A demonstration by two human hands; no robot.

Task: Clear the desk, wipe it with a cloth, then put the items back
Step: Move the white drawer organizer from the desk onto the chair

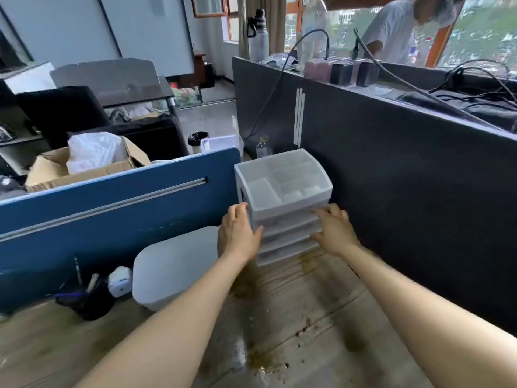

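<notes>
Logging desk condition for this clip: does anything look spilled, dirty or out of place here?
Yes. The wooden desk carries brown stains and specks with a wet, shiny patch, running from the near edge toward the translucent drawer unit. It looks like a spill not yet wiped. Both hands, left hand and right hand, flank the unit.

1. The drawer unit (282, 203) is frosted, see-through white with pale grey edges.
2. The counter (293, 317) is brown wood grain, blotched with darker brown stains and specks.
3. The lidded box (173, 267) is plain pale grey-white.
4. The left partition (112, 214) is blue with a silver strip; the right partition (405, 191) is dark charcoal grey.
5. The pen cup (89, 302) is black.
</notes>
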